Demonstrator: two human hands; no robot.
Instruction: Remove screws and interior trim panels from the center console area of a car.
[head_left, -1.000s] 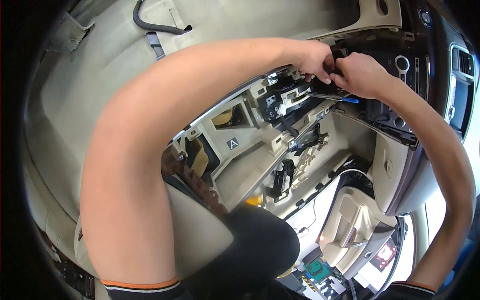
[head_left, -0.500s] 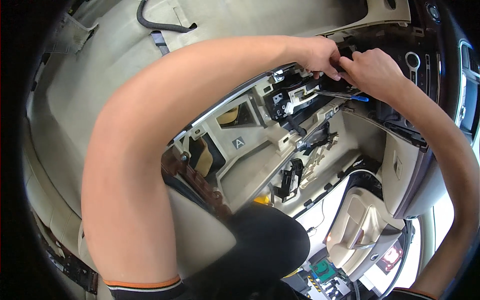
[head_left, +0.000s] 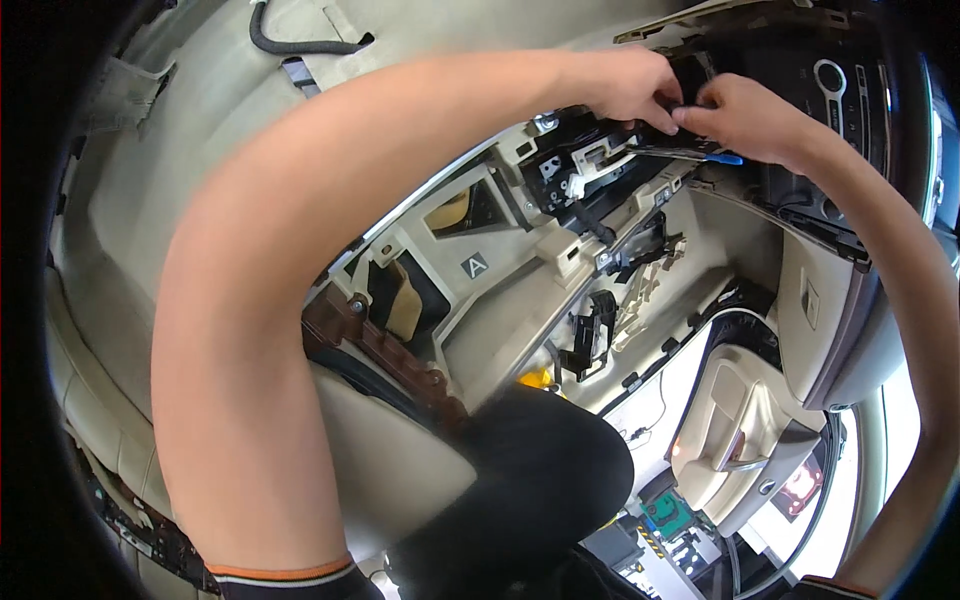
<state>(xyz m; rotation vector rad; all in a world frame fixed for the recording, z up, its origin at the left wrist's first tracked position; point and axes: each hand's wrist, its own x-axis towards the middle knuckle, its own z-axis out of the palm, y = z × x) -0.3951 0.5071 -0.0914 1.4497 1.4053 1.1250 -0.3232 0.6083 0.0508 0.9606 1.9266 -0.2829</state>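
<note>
Both hands meet at the front end of the stripped centre console, beside the dark dashboard. My left hand is closed, with thumb and fingers bent together over a dark gap. My right hand is closed in a pinch, its fingertips almost against the left ones. Whatever they grip is too small or hidden to make out. Just below them lies a thin rod-like tool with a blue end, across the console near a light metal bracket.
Climate controls with a round knob are at the right. Beige carpet spreads at the left, with a black hose on it. An open door stands at lower right. A black plastic bracket lies in the footwell.
The view has shifted slightly, so the console and dashboard sit a little differently in the picture. Both hands stay together at the same spot, with small finger movements.
</note>
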